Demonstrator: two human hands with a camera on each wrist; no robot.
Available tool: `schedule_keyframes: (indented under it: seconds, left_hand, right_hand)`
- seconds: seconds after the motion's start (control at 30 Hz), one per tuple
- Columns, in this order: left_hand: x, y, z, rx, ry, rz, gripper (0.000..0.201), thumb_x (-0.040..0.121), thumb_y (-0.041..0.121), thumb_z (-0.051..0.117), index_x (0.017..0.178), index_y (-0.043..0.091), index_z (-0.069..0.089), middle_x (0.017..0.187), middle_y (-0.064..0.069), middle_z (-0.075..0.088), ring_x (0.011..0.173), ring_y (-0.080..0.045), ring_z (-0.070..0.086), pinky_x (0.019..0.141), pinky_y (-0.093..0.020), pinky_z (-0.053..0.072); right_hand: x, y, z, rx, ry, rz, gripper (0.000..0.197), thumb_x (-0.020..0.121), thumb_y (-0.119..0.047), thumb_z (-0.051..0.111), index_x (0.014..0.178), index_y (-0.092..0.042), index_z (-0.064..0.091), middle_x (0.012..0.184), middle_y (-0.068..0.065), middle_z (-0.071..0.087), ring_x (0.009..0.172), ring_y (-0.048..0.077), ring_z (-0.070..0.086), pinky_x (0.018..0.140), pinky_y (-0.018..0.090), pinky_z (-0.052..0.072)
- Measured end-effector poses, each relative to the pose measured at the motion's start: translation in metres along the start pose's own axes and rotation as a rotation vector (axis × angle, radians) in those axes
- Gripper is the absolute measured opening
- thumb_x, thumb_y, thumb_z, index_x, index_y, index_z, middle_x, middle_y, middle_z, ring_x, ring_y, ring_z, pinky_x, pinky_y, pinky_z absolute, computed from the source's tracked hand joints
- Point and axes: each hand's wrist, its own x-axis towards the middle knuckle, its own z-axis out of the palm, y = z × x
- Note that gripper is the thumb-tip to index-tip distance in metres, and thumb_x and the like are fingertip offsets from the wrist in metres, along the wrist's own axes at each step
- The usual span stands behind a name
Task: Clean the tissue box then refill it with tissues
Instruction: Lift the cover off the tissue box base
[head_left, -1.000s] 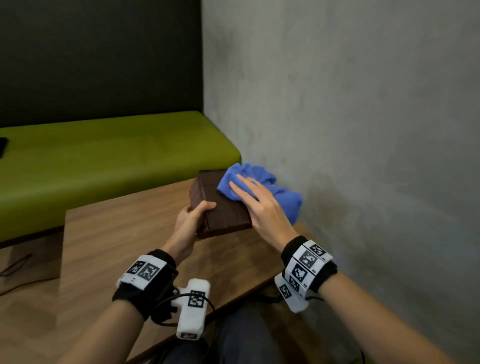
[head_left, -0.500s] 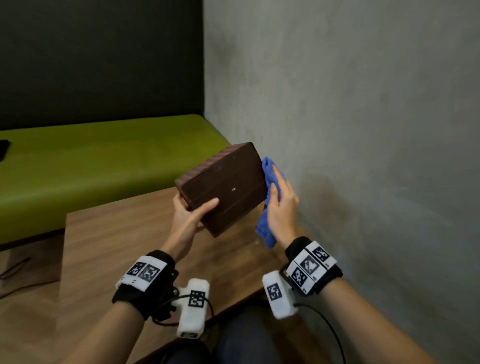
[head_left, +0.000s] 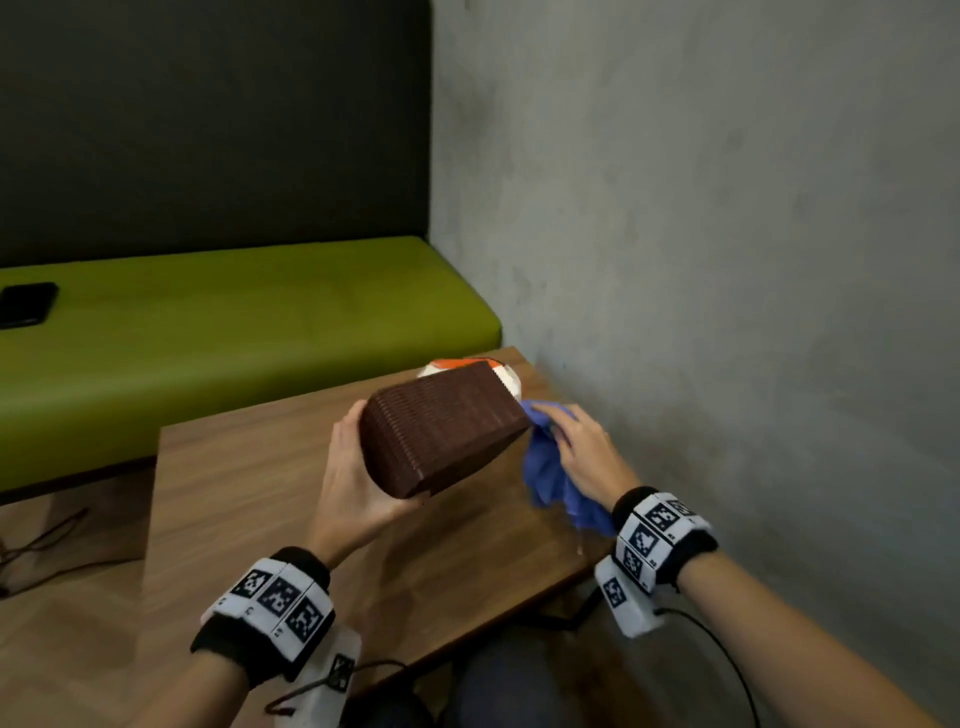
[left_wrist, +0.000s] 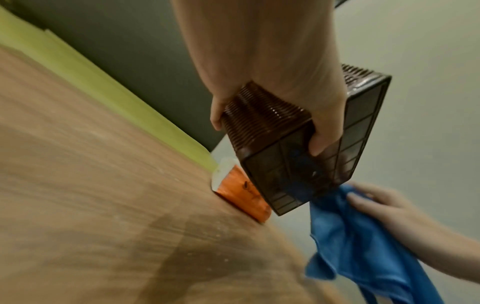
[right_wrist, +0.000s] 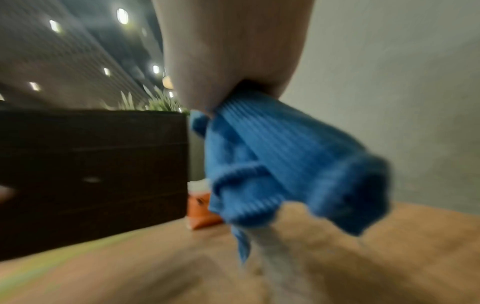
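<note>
No words, names or numbers could be read anywhere. The wrist bands (head_left: 275, 597) carried black-and-white square code patterns, not letters, with tiny marks beside them too small to read. The orange and white pack (left_wrist: 241, 195) had a small dark mark on its orange side, but it was too blurry to make out.
</note>
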Motion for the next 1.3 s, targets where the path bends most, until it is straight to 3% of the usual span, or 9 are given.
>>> schedule_keyframes:
  seconds: [0.13, 0.2, 0.3, 0.4, 0.6, 0.8, 1.07, 1.17, 1.3]
  left_hand:
    - [-0.006, -0.014, -0.002, 0.091, -0.067, 0.119, 0.106, 0.052, 0.049, 0.076, 0.138, 0.016, 0.023, 0.130, 0.000, 0.035, 0.125, -0.022, 0.041, 0.106, -0.040, 0.037]
    - [-0.007, -0.022, -0.002, 0.134, -0.112, 0.134, 0.108, 0.052, 0.054, 0.073, 0.139, 0.015, 0.021, 0.130, 0.001, 0.033, 0.124, -0.017, 0.037, 0.106, -0.039, 0.036]
    - [-0.010, -0.031, 0.001, 0.169, -0.145, 0.181, 0.105, 0.053, 0.061, 0.072, 0.136, 0.023, 0.019, 0.130, 0.001, 0.029, 0.123, -0.004, 0.029, 0.105, -0.035, 0.034]
    - [-0.012, -0.034, 0.008, 0.180, -0.195, 0.214, 0.102, 0.056, 0.070, 0.068, 0.134, 0.036, 0.013, 0.139, 0.000, 0.018, 0.137, -0.016, 0.019, 0.111, -0.043, 0.029]
    - [-0.009, -0.024, 0.007, 0.173, -0.464, -0.119, 0.135, 0.026, 0.081, 0.068, 0.123, 0.068, -0.024, 0.149, -0.002, -0.038, 0.138, -0.033, -0.030, 0.113, -0.059, 0.003]
    - [0.000, -0.025, 0.012, 0.055, -0.375, -0.176, 0.128, 0.037, 0.078, 0.070, 0.127, 0.062, -0.019, 0.153, -0.001, -0.032, 0.145, -0.019, -0.016, 0.119, -0.049, 0.017]
    - [-0.009, -0.049, 0.013, 0.089, -0.430, -0.124, 0.145, 0.031, 0.081, 0.066, 0.132, 0.038, -0.028, 0.152, 0.007, -0.024, 0.141, -0.016, -0.026, 0.113, -0.031, 0.000]
    - [-0.014, -0.068, 0.016, 0.079, -0.456, -0.107, 0.145, 0.036, 0.077, 0.071, 0.131, 0.040, -0.033, 0.157, -0.002, -0.014, 0.147, -0.022, -0.010, 0.121, -0.041, 0.005]
    - [-0.018, -0.087, 0.018, 0.010, -0.450, -0.141, 0.152, 0.045, 0.059, 0.084, 0.134, 0.039, -0.038, 0.159, -0.004, 0.007, 0.147, -0.015, 0.013, 0.119, -0.048, 0.022]
  right_hand:
    - [0.005, 0.029, 0.022, -0.456, -0.364, 0.173, 0.045, 0.093, -0.009, 0.039, 0.136, -0.025, 0.042, 0.143, 0.008, 0.039, 0.123, 0.032, 0.040, 0.103, 0.044, 0.034]
    - [0.013, 0.028, 0.029, -0.461, -0.338, 0.228, 0.037, 0.098, -0.020, 0.037, 0.133, -0.025, 0.047, 0.147, 0.004, 0.036, 0.133, 0.031, 0.033, 0.106, 0.047, 0.027]
    - [0.023, 0.011, 0.041, 0.016, -0.030, 0.243, 0.037, 0.098, -0.033, 0.038, 0.117, -0.013, 0.062, 0.122, 0.010, 0.059, 0.116, 0.027, 0.053, 0.096, 0.032, 0.036]
    - [0.030, -0.017, 0.047, 0.493, -0.248, 0.420, 0.059, 0.093, -0.060, 0.025, 0.114, -0.019, 0.061, 0.108, 0.003, 0.061, 0.103, 0.018, 0.056, 0.086, 0.027, 0.039]
    - [0.021, -0.031, 0.050, 0.498, -0.145, 0.408, 0.036, 0.096, -0.038, 0.046, 0.118, -0.013, 0.060, 0.113, 0.004, 0.064, 0.110, 0.020, 0.057, 0.093, 0.029, 0.043]
    - [-0.018, -0.037, 0.064, 0.506, -0.034, 0.365, 0.036, 0.097, -0.016, 0.046, 0.132, -0.012, 0.044, 0.122, 0.001, 0.054, 0.113, 0.008, 0.047, 0.082, 0.005, 0.039]
    - [-0.030, -0.052, 0.063, 0.066, -0.010, 0.068, 0.041, 0.092, -0.026, 0.043, 0.131, -0.014, 0.047, 0.137, 0.006, 0.048, 0.132, 0.022, 0.039, 0.112, 0.040, 0.031]
    - [-0.022, -0.086, 0.068, -0.157, -0.112, -0.181, 0.053, 0.086, -0.042, 0.031, 0.126, -0.015, 0.053, 0.132, 0.004, 0.054, 0.131, 0.021, 0.041, 0.113, 0.046, 0.021]
    - [-0.017, -0.094, 0.088, -0.280, -0.309, -0.120, 0.071, 0.081, -0.054, 0.012, 0.121, -0.015, 0.057, 0.121, 0.004, 0.062, 0.119, 0.020, 0.050, 0.116, 0.046, 0.013]
